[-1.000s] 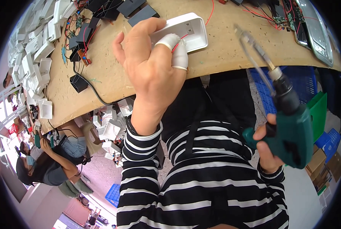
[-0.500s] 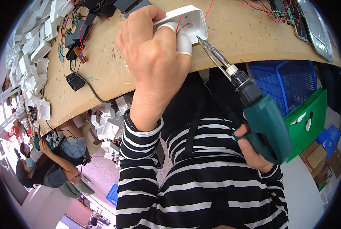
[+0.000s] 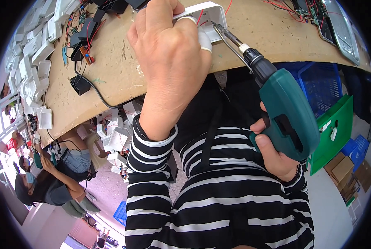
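Note:
My left hand (image 3: 169, 62) is closed on a shallow white plastic case (image 3: 217, 10), its open side facing up and right. White finger cots (image 3: 205, 40) cover some of its fingertips, which reach into the case. A thin red wire (image 3: 200, 17) stands up inside, beside those fingers. My right hand (image 3: 273, 155) grips the handle of a dark green soldering gun (image 3: 291, 110). The gun's metal tip and thin feed tube point up and left into the case; whether the tip touches anything there I cannot tell.
Many white cases (image 3: 36, 54) are heaped along the table's left. Black boxes and wired circuit boards (image 3: 85, 54) lie nearer. At right are a clear-fronted panel (image 3: 345, 37), a blue crate (image 3: 320, 89) and a green bin (image 3: 333, 133). A co-worker (image 3: 56, 178) sits at left.
The soldering gun has moved up and slightly left, its tip going from the case's near rim to inside it. My left hand and the case have shifted slightly up.

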Available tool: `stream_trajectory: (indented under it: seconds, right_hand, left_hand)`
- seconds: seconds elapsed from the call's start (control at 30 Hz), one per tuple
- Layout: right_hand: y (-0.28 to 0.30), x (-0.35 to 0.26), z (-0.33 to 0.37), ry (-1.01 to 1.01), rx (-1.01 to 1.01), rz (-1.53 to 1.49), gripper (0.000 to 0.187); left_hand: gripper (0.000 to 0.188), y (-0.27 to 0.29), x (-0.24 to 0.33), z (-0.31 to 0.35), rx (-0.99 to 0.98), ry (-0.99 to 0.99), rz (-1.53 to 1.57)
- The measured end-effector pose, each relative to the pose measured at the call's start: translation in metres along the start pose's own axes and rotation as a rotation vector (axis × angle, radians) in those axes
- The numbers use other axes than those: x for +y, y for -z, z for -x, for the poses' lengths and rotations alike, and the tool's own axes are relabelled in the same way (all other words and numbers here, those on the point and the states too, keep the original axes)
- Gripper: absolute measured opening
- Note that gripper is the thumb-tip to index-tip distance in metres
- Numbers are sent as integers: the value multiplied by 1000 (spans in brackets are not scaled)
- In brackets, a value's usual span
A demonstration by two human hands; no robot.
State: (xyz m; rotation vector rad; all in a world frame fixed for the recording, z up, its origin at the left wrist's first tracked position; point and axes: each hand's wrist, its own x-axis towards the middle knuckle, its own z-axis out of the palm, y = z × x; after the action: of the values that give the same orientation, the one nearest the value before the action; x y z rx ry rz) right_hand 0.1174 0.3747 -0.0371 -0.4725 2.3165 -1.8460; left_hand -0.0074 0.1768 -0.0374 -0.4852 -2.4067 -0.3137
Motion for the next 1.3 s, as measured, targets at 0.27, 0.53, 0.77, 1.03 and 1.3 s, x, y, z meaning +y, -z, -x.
stream_trajectory:
  seconds: [0.27,0.53,0.77,1.03,1.3]
  right_hand:
    - [-2,-4,-6,-5,-8,8,49]
    - [-7,-7,-7,-40,53,13,47]
    - [-5,-8,-8,-14,53,47,46]
    - [0,-12,-10,-26,2,152,39]
    - [-18,-15,-11,-97,279,54,29]
  left_hand:
    - [9,11,11,-11,-30,97,57]
    - [11,-5,6,-10,-15,105,62]
    - [12,10,10,-9,-27,120,67]
    - [12,9,10,-9,-38,116,63]
    - [11,-38,-8,-6,647,-78,703]
